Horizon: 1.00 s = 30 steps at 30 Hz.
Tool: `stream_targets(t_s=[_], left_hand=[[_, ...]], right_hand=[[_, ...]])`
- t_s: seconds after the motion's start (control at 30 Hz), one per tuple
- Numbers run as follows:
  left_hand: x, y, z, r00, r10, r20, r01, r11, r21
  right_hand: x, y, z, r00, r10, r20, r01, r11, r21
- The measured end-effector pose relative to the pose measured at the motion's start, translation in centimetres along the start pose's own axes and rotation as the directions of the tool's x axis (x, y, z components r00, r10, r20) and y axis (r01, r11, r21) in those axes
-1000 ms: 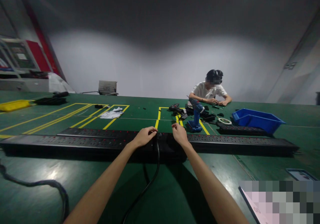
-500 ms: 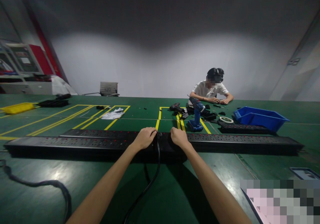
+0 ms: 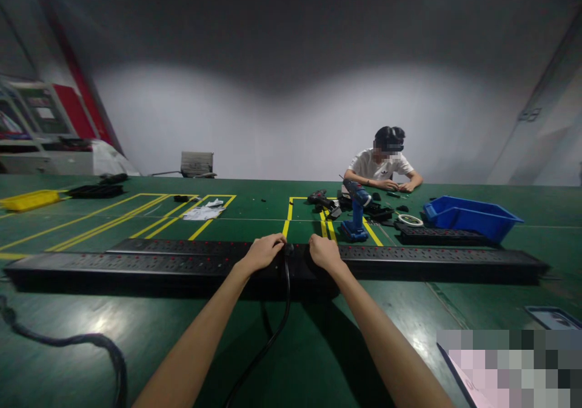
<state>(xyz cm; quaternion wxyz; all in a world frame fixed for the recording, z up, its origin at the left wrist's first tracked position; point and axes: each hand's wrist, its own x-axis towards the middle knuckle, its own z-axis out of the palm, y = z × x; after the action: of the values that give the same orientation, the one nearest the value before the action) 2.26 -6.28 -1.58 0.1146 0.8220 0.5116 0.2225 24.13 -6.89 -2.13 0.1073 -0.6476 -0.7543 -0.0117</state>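
Observation:
Long black power strips point(image 3: 131, 267) with red-marked sockets lie side by side across the table in front of me. My left hand point(image 3: 265, 253) is closed over the strip near its middle, fingertips beside the base of a black cable point(image 3: 288, 293). That cable rises from the strip and curves down towards me between my arms. Just right of it, my right hand point(image 3: 324, 251) is curled like a fist over the strip's far edge. Its fingertips are hidden behind the hand. Another strip point(image 3: 445, 262) reaches out to the right.
Behind the strips stands a blue cordless drill point(image 3: 355, 211), with a second drill point(image 3: 321, 199) lying nearby. A blue bin point(image 3: 473, 217) and a tape roll point(image 3: 410, 220) are at right. A co-worker point(image 3: 382, 162) sits opposite. A thick black cable point(image 3: 68, 339) lies front left.
The view has shifted very slightly. Both hands stay in the same place on the strip, and the cable has not visibly moved.

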Motion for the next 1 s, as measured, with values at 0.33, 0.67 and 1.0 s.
stream_targets(t_s=[0.33,0.67,1.0], left_hand=[[-0.19,1.06,0.51,0.998,-0.055,-0.043,0.058,0.995,0.080],[-0.09,0.88,0.76,0.997,-0.065,-0.040,0.068,0.994,0.087],[0.13,0.64,0.88,0.998,-0.051,-0.032,0.054,0.994,0.097]], right_hand=[[0.18,0.05,0.14,1.000,0.000,-0.022,0.000,1.000,0.023],[0.12,-0.02,-0.02,1.000,-0.005,-0.013,0.005,1.000,0.025],[0.30,0.04,0.28,1.000,-0.004,-0.022,0.004,1.000,-0.005]])
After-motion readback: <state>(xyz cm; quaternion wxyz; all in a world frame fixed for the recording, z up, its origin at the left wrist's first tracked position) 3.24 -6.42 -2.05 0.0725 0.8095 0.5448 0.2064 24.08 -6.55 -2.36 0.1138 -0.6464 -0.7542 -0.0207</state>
